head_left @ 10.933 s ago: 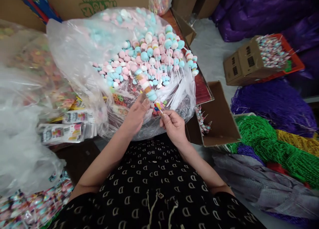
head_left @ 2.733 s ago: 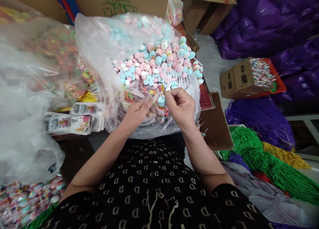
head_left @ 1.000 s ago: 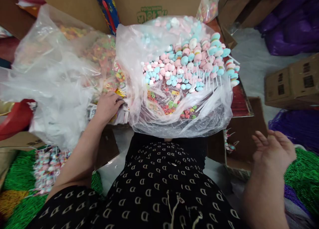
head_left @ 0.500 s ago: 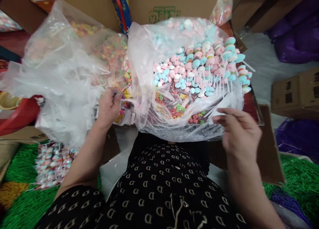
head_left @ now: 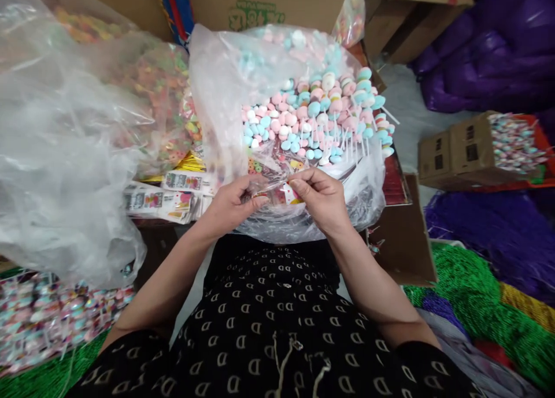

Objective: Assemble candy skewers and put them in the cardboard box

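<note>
Head view: left hand (head_left: 232,204) and right hand (head_left: 318,199) close together, both pinching a clear-wrapped candy piece (head_left: 280,193); it sits over the front of a clear plastic bag (head_left: 212,103) full of pastel candy skewers (head_left: 312,118).

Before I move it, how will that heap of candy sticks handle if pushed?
The candy sticks will probably slide apart easily, being loosely heaped. Their thin white stems look light and perhaps snappable; the round heads may roll.
</note>
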Tool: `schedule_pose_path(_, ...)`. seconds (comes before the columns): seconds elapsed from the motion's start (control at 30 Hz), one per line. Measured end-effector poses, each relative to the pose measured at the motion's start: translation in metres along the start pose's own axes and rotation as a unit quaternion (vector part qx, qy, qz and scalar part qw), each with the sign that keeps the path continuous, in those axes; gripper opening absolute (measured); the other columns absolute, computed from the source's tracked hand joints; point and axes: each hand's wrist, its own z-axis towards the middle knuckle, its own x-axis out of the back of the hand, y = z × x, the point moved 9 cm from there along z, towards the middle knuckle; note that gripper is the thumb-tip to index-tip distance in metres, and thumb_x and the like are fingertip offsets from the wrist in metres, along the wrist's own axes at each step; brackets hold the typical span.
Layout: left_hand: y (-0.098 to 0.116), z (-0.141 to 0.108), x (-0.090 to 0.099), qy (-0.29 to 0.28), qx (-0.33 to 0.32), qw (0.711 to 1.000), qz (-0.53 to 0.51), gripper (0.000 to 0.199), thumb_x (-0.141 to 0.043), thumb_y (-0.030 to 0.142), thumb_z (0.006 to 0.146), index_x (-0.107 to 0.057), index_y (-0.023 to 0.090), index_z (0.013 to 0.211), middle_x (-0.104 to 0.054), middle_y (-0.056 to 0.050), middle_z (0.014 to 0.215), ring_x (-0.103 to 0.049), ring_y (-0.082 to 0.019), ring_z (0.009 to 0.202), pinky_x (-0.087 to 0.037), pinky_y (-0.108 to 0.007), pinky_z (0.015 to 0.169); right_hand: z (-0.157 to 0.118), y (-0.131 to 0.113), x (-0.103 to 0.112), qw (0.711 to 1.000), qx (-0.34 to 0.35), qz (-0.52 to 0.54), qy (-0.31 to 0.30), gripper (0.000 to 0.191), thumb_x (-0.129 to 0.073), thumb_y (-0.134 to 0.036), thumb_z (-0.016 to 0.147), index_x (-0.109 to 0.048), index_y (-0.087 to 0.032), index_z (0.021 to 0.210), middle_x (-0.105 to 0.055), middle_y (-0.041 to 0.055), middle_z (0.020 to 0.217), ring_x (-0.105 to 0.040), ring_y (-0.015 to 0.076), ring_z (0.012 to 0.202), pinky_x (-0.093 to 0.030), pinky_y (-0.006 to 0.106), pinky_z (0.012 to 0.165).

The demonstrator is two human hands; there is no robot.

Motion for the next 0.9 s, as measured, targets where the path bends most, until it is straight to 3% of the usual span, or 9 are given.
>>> schedule_pose_path(0.07, -0.011, 0.004, -0.01, -0.023, 0.044, 0.995, -0.086, 0.039, -0.081, 0.051, 0.081, -0.075, 0.018, 0.102, -0.075, -0.005, 0.093, -0.066, -0.018, 0.081, -0.051, -0.03, 0.074, -0.005, 0.006, 0.013, 0.999, 0.001, -0.012, 0.03, 0.032, -0.083, -0.052, 0.079, -0.074, -0.022, 0.079, -0.068, -0.0035, 0.067, -0.055, 0.01, 0.06, -0.047, 0.025, 0.059)
schedule_pose_path(0.2, -0.03, 0.007, -0.022, -0.003, 0.094, 0.978, -0.188, 0.041, -0.084, 0.055, 0.076, -0.071, 0.018, 0.086, -0.065, 0.0, 0.074, -0.051, -0.012, 0.061, -0.04, -0.025, 0.057, -0.012, 0.023, 0.025, 0.997, -0.021, -0.015, 0.077, 0.036, -0.082, -0.054, 0.078, -0.068, -0.022, 0.073, -0.059, -0.0055, 0.058, -0.047, 0.0096, 0.054, -0.04, 0.024, 0.053)
schedule_pose_path(0.3, -0.036, 0.008, -0.029, 0.004, 0.081, 0.983, -0.166, 0.038, -0.079, 0.055, 0.082, -0.066, 0.019, 0.08, -0.059, 0.002, 0.068, -0.046, -0.011, 0.058, -0.036, -0.024, 0.055, -0.015, 0.039, 0.027, 0.995, -0.059, 0.023, 0.084, 0.038, -0.081, -0.056, 0.078, -0.067, -0.021, 0.073, -0.057, -0.0059, 0.058, -0.046, 0.0091, 0.053, -0.04, 0.023, 0.053)
schedule_pose_path(0.4, -0.036, 0.009, -0.032, 0.005, 0.067, 0.991, -0.115, 0.036, -0.071, 0.053, 0.089, -0.062, 0.02, 0.078, -0.051, 0.005, 0.063, -0.041, -0.01, 0.055, -0.032, -0.024, 0.054, -0.015, 0.048, 0.02, 0.992, -0.095, 0.073, 0.028, 0.04, -0.087, -0.055, 0.07, -0.072, -0.022, 0.087, -0.065, -0.0045, 0.068, -0.054, 0.0106, 0.059, -0.045, 0.023, 0.055)
schedule_pose_path(0.5, -0.032, 0.012, -0.035, 0.01, 0.064, 0.995, -0.075, 0.035, -0.067, 0.051, 0.093, -0.06, 0.02, 0.077, -0.054, 0.004, 0.061, -0.046, -0.011, 0.057, -0.035, -0.024, 0.056, -0.017, 0.052, 0.021, 0.988, -0.115, 0.098, 0.011, 0.044, -0.09, -0.053, 0.064, -0.074, -0.023, 0.092, -0.07, -0.0031, 0.075, -0.059, 0.0124, 0.064, -0.049, 0.024, 0.059)
schedule_pose_path(0.67, -0.033, 0.017, -0.05, -0.002, 0.087, 0.979, -0.186, 0.032, -0.072, 0.051, 0.088, -0.058, 0.022, 0.088, -0.065, 0.002, 0.069, -0.063, -0.017, 0.06, -0.051, -0.03, 0.062, -0.021, 0.061, 0.035, 0.987, -0.126, 0.064, 0.077, 0.044, -0.085, -0.059, 0.068, -0.062, -0.021, 0.064, -0.057, -0.0056, 0.053, -0.046, 0.0097, 0.048, -0.04, 0.024, 0.049)
schedule_pose_path(0.8, -0.042, 0.016, -0.051, 0.035, 0.084, 0.97, -0.225, 0.031, -0.071, 0.052, 0.091, -0.058, 0.023, 0.087, -0.05, 0.007, 0.055, -0.051, -0.012, 0.047, -0.043, -0.026, 0.052, -0.02, 0.059, 0.035, 0.991, -0.105, 0.022, 0.083, 0.053, -0.075, -0.065, 0.079, -0.056, -0.021, 0.055, -0.049, -0.0062, 0.045, -0.042, 0.0088, 0.043, -0.034, 0.024, 0.046)
schedule_pose_path(0.9, -0.043, 0.015, -0.05, 0.051, 0.078, 0.967, -0.235, 0.036, -0.07, 0.056, 0.091, -0.057, 0.024, 0.084, -0.044, 0.008, 0.053, -0.04, -0.01, 0.043, -0.037, -0.026, 0.047, -0.016, 0.054, 0.031, 0.991, -0.1, 0.045, 0.072, 0.043, -0.078, -0.061, 0.077, -0.065, -0.022, 0.066, -0.056, -0.0056, 0.054, -0.045, 0.0089, 0.047, -0.036, 0.023, 0.047)
